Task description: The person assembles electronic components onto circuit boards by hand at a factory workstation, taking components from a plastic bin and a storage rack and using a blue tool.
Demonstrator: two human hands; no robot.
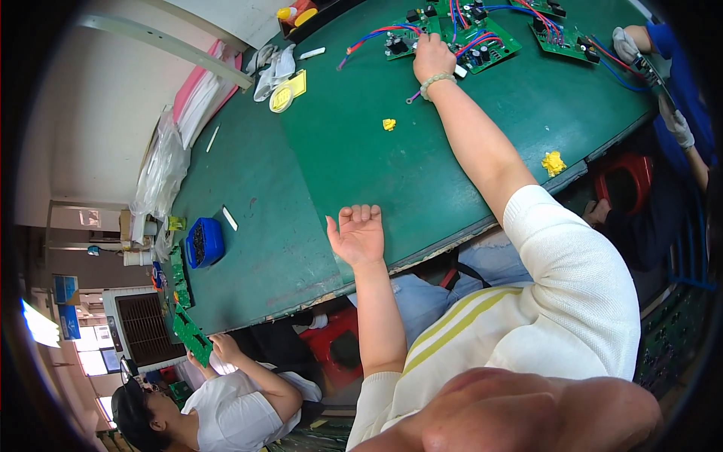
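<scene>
At the far side of the green table, my right hand [434, 59], with a beaded bracelet at the wrist, is closed at the right edge of a green circuit board [398, 47]. Its fingertips are hidden among the parts. Red and blue wires run from this board to the left. Just right of the hand lies another circuit board [493, 45] with black capacitors and red and blue wires. My left hand [358, 233] rests palm up near the table's front edge, fingers loosely curled, thumb apart, nothing in it.
Yellow lumps [388, 124] lie on the green table [361, 166]. Gloves [276, 71] and a round yellow-and-clear item [282, 98] sit far left. A blue bin [203, 242] of small dark parts stands left. Co-workers at left and right hold circuit boards; the right one wears gloves.
</scene>
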